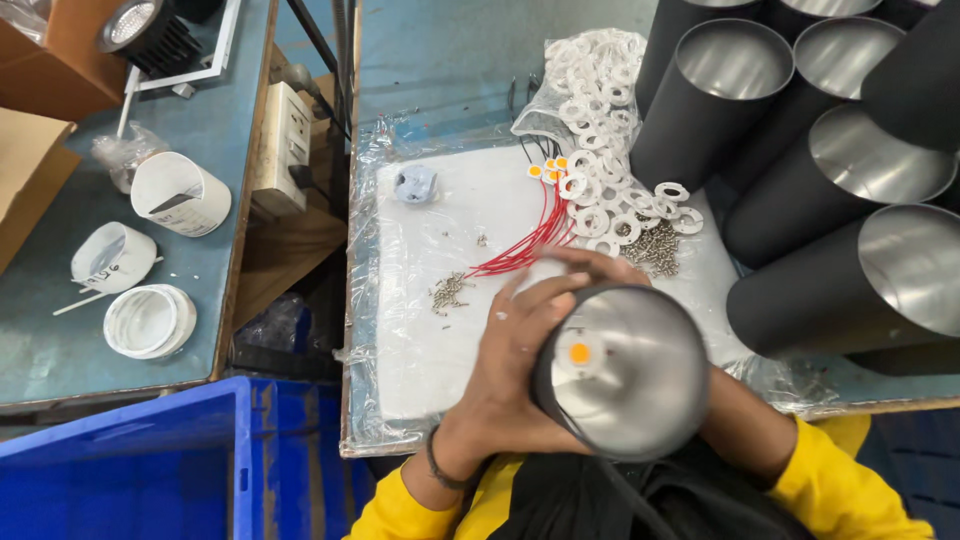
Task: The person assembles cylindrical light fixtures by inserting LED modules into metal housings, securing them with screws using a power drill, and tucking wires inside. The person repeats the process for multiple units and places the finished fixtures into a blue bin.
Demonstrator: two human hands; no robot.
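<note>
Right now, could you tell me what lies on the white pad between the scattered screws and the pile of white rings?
In the head view, red wires run across the white pad between the screws and the rings.

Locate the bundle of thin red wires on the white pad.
Head view: the bundle of thin red wires lies mid-pad on the white pad, just above the left hand, running up-right to the pile of white plastic rings.

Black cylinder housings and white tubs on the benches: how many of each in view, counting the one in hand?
Black cylinder housings: 7, six stacked at right, one held by the left hand; right hand hidden.
White tubs: 3
Total: 10
</note>
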